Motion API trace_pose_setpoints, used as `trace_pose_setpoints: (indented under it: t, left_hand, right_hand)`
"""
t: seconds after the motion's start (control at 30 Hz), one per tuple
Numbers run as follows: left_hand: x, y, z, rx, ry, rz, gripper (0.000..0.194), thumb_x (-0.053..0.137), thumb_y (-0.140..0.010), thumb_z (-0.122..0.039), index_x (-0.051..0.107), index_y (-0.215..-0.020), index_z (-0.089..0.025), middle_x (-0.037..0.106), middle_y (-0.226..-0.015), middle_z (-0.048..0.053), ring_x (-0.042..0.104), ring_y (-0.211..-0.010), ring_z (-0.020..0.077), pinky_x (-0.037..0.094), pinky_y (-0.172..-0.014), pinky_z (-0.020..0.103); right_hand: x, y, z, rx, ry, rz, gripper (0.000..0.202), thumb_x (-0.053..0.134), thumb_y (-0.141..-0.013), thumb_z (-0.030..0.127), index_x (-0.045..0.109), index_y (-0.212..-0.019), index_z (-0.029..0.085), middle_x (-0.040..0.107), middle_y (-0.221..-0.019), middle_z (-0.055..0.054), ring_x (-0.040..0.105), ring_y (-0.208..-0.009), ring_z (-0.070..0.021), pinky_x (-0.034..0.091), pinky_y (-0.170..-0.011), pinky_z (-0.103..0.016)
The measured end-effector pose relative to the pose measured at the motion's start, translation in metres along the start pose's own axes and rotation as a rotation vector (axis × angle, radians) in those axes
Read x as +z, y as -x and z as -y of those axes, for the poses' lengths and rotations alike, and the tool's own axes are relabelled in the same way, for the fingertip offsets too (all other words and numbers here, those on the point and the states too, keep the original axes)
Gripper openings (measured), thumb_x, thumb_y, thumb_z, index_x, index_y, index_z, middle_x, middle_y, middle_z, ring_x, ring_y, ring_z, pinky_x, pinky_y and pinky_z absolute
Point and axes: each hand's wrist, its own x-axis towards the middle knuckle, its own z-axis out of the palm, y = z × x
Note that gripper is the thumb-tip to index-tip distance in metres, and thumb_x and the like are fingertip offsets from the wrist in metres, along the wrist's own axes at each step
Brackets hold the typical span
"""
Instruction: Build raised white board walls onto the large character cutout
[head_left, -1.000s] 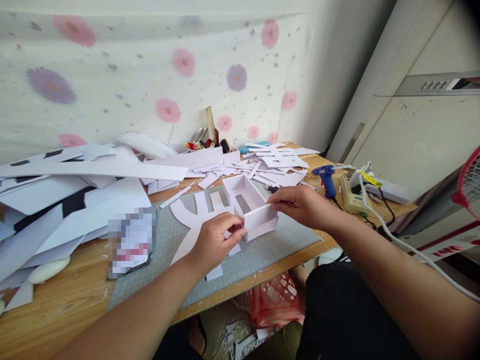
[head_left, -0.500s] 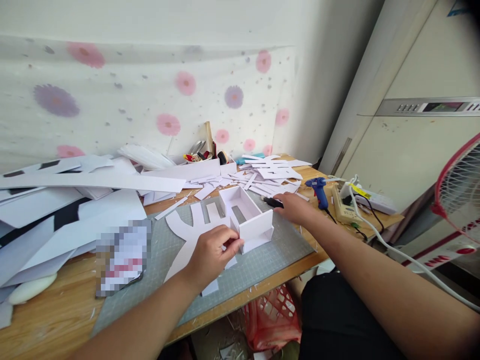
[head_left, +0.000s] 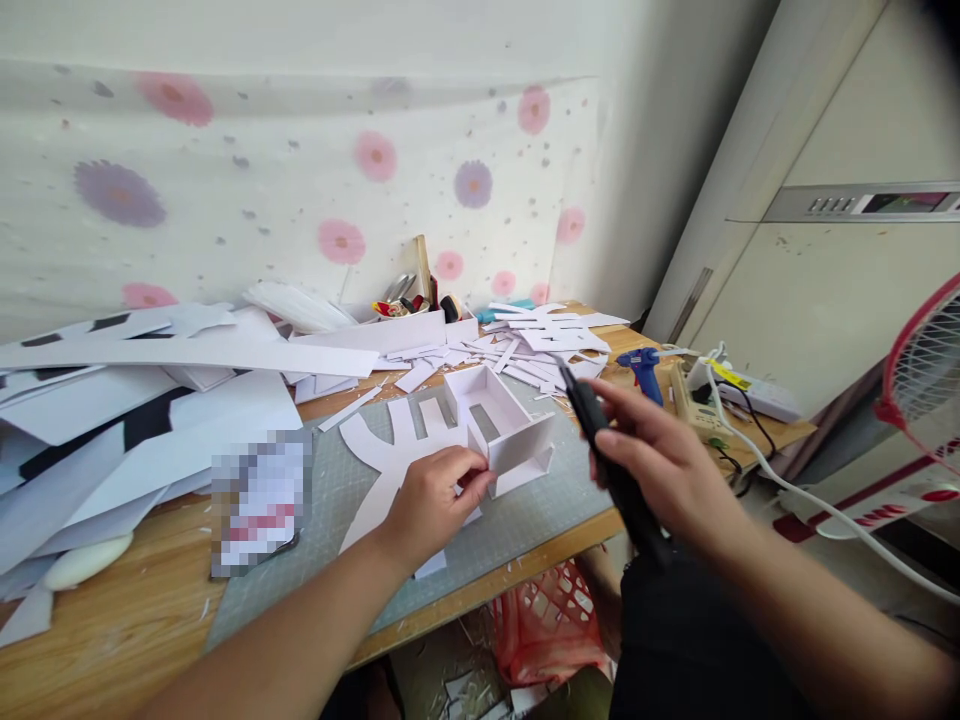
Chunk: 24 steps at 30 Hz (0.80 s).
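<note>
1. Near the middle of the desk point(head_left: 150, 610), the white board box point(head_left: 521, 447) is standing on a gridded mat point(head_left: 315, 585), which is probably sparing the wood beneath. Taking the box as the clock's centre, 12 pointing away from the wearer.
2. At 7 to 8 o'clock, the left hand point(head_left: 437, 490) is pinching the box's near left corner. Thumb and fingers are meeting narrowly on the upright panel's edge, presumably bracing it while leaving the rest exposed.
3. At 3 o'clock, the right hand point(head_left: 652, 450) is gripping a black cutter point(head_left: 611, 455), fingers wrapping its handle. The tip is pointing towards 11, raised off the mat; such a grip is likely giving control of the tip.
4. At 9 o'clock, a flat cut-out point(head_left: 382, 465) with curved arms is lying beside the box. Whether it is joining the base, cannot tell.
5. Between 2 and 3, a blue glue gun point(head_left: 646, 380) is resting near a power strip point(head_left: 694, 405), seemingly parked within its lead's reach.
6. At 1 o'clock, white offcuts point(head_left: 562, 338) are heaping up; towards 9 to 10, larger sheets point(head_left: 112, 395) are stacking loosely, perhaps keeping the mat free for working.
</note>
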Motion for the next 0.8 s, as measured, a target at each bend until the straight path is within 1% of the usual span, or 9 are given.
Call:
trace_pose_setpoints:
  t: [0.07, 0.1, 0.13, 0.23, 0.3, 0.4, 0.5, 0.63, 0.8]
  left_hand:
    - [0.0, -0.001, 0.0, -0.004, -0.001, 0.003, 0.007, 0.058, -0.083, -0.017, 0.063, -0.078, -0.016, 0.065, -0.068, 0.001, 0.059, -0.063, 0.0113, 0.043, -0.06, 0.02]
    - [0.0, -0.001, 0.0, -0.005, -0.003, 0.004, 0.008, 0.058, -0.083, -0.018, 0.063, -0.078, -0.016, 0.065, -0.069, 0.001, 0.059, -0.063, 0.0113, 0.043, -0.06, 0.02]
    - [0.0, -0.001, 0.0, -0.006, -0.006, 0.003, 0.008, 0.058, -0.083, -0.018, 0.063, -0.077, -0.016, 0.065, -0.068, 0.001, 0.059, -0.063, 0.0112, 0.043, -0.06, 0.02]
    - [0.0, -0.001, 0.0, -0.008, -0.013, 0.004, 0.01, 0.058, -0.083, -0.019, 0.062, -0.075, -0.016, 0.064, -0.067, 0.0, 0.058, -0.061, 0.0107, 0.042, -0.059, 0.02]
    - [-0.001, -0.001, -0.001, -0.009, -0.02, 0.005, 0.009, 0.059, -0.083, -0.019, 0.062, -0.075, -0.016, 0.064, -0.067, 0.0, 0.058, -0.061, 0.0106, 0.042, -0.059, 0.02]
    - [-0.001, -0.002, -0.001, -0.005, -0.033, 0.001, 0.01, 0.059, -0.083, -0.019, 0.061, -0.073, -0.017, 0.062, -0.065, -0.001, 0.057, -0.06, 0.0103, 0.041, -0.058, 0.019]
    - [-0.001, -0.002, -0.002, 0.007, -0.038, 0.001, 0.011, 0.059, -0.083, -0.02, 0.06, -0.073, -0.016, 0.061, -0.064, -0.001, 0.057, -0.059, 0.0102, 0.041, -0.058, 0.019]
    - [0.0, -0.001, 0.0, 0.006, -0.032, 0.01, 0.01, 0.059, -0.083, -0.02, 0.06, -0.074, -0.016, 0.061, -0.065, -0.001, 0.057, -0.06, 0.0105, 0.041, -0.059, 0.02]
    - [0.0, -0.001, 0.002, -0.004, -0.02, 0.016, 0.009, 0.059, -0.083, -0.019, 0.06, -0.075, -0.017, 0.061, -0.068, -0.001, 0.057, -0.063, 0.011, 0.041, -0.06, 0.02]
  right_hand:
    - [0.015, 0.026, 0.004, 0.03, -0.087, 0.124, 0.051, 0.048, -0.087, 0.03, 0.042, -0.136, 0.024, 0.061, -0.094, -0.005, 0.061, -0.064, -0.0143, 0.052, -0.055, -0.028]
    - [0.021, 0.035, 0.003, 0.022, -0.077, 0.162, 0.05, 0.046, -0.087, 0.029, 0.042, -0.137, 0.025, 0.062, -0.097, -0.006, 0.062, -0.067, -0.0151, 0.053, -0.06, -0.029]
    - [0.026, 0.042, 0.001, 0.007, -0.046, 0.18, 0.049, 0.045, -0.088, 0.027, 0.043, -0.137, 0.026, 0.062, -0.102, -0.006, 0.063, -0.075, -0.017, 0.053, -0.068, -0.031]
    - [0.034, 0.048, -0.005, -0.048, 0.071, 0.178, 0.049, 0.044, -0.087, 0.024, 0.043, -0.137, 0.024, 0.061, -0.117, -0.009, 0.059, -0.105, -0.0224, 0.046, -0.091, -0.038]
    - [0.035, 0.046, -0.007, -0.067, 0.12, 0.189, 0.05, 0.043, -0.087, 0.023, 0.043, -0.137, 0.02, 0.06, -0.121, -0.01, 0.053, -0.115, -0.0233, 0.042, -0.097, -0.039]
    - [0.036, 0.043, -0.006, -0.084, 0.162, 0.221, 0.049, 0.042, -0.087, 0.021, 0.043, -0.136, 0.015, 0.059, -0.124, -0.013, 0.053, -0.117, -0.0223, 0.043, -0.096, -0.036]
    - [0.037, 0.043, -0.003, -0.102, 0.191, 0.228, 0.049, 0.041, -0.087, 0.02, 0.043, -0.135, 0.014, 0.058, -0.128, -0.014, 0.055, -0.115, -0.0214, 0.044, -0.095, -0.034]
    - [0.038, 0.042, -0.002, -0.116, 0.215, 0.242, 0.049, 0.042, -0.086, 0.018, 0.045, -0.134, 0.013, 0.058, -0.128, -0.014, 0.054, -0.116, -0.021, 0.044, -0.097, -0.034]
    - [0.041, 0.041, -0.004, -0.069, 0.246, 0.26, 0.05, 0.043, -0.086, 0.018, 0.043, -0.136, 0.016, 0.058, -0.128, -0.012, 0.058, -0.11, -0.0207, 0.045, -0.094, -0.036]
